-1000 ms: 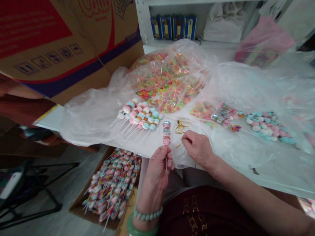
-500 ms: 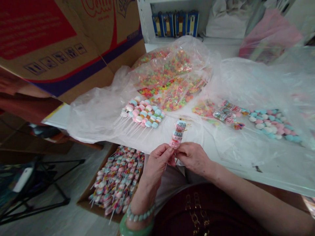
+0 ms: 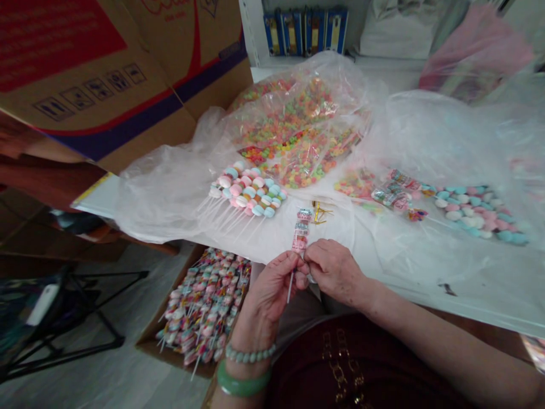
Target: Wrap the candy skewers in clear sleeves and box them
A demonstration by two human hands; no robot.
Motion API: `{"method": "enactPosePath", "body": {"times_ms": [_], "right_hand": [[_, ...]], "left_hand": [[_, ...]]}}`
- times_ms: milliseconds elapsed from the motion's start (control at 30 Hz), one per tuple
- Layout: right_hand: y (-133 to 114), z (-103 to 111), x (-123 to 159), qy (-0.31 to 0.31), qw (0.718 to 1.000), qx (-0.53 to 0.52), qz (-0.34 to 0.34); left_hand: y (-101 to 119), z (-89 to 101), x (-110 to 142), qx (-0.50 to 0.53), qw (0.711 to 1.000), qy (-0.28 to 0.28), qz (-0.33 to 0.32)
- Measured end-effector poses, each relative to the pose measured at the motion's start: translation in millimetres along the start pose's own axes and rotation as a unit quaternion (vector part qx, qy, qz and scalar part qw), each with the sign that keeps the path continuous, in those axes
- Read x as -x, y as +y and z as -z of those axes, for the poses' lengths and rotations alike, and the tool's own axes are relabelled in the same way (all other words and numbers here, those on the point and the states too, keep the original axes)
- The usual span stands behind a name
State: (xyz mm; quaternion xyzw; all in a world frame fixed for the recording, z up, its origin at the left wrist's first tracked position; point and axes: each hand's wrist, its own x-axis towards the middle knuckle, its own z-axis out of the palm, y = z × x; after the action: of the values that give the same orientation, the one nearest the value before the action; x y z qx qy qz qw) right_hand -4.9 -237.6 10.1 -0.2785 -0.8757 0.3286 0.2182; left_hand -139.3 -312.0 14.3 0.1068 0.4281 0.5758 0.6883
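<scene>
My left hand (image 3: 279,284) is closed around the neck of a wrapped marshmallow stick (image 3: 301,230). Its printed clear wrapper points up and away from me, and the white stick slants down below the fingers. Pressed against the left fingertips, my right hand (image 3: 334,270) pinches at the wrapper's lower end; what lies between its fingers is hidden. Gold twist ties (image 3: 322,213) lie on the table just beyond the wrapped stick. Left of them rests a group of unwrapped marshmallow sticks (image 3: 249,190), their white sticks pointing toward me.
A large clear bag of colourful ring candies (image 3: 298,125) lies behind. Printed wrappers (image 3: 394,196) and a bag of loose marshmallows (image 3: 479,213) are to the right. A cardboard box (image 3: 166,108) stands at left. Below the table edge, another box holds many wrapped sticks (image 3: 208,307).
The wrapped marshmallow stick has turned more upright and shifted slightly left, uncovering the twist ties and its white stick. Both hands stay together at its neck.
</scene>
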Motion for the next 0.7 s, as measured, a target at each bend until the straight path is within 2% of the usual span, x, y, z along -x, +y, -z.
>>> {"method": "enactPosePath", "body": {"times_ms": [33, 67, 167, 233, 333, 400, 500, 600, 700], "right_hand": [[-0.3, 0.4, -1.1, -0.009, 0.996, -0.078, -0.049], [-0.4, 1.2, -2.4, -0.027, 0.979, -0.173, -0.104], [0.8, 5.5, -6.0, -0.08, 0.874, -0.429, -0.215], [3.3, 7.6, -7.3, -0.086, 0.823, -0.507, -0.243], [7.1, 7.7, -7.7, -0.088, 0.786, -0.538, -0.293], [7.6, 7.6, -7.3, -0.1, 0.78, -0.534, -0.312], [3.9, 10.8, -6.4, -0.105, 0.807, -0.494, -0.308], [-3.2, 15.2, -6.2, -0.054, 0.837, -0.457, -0.296], [-10.3, 12.8, -7.2, 0.001, 0.868, -0.432, -0.246]], "left_hand": [[0.9, -0.6, 0.4, 0.005, 1.0, 0.001, -0.004], [2.5, -1.1, 1.3, 0.005, 1.0, 0.001, -0.01], [8.9, -1.2, 5.3, -0.01, 1.0, 0.009, -0.028], [11.8, -0.3, 7.5, -0.02, 0.999, 0.017, -0.028], [12.5, 0.7, 8.5, -0.023, 0.999, 0.027, -0.028], [12.7, 1.5, 8.1, -0.024, 0.999, 0.037, -0.033], [15.2, 4.4, 6.7, -0.031, 0.995, 0.067, -0.061], [15.7, 6.8, 4.4, -0.051, 0.984, 0.132, -0.106], [6.5, 3.0, 0.5, -0.099, 0.973, 0.176, -0.115]]}}
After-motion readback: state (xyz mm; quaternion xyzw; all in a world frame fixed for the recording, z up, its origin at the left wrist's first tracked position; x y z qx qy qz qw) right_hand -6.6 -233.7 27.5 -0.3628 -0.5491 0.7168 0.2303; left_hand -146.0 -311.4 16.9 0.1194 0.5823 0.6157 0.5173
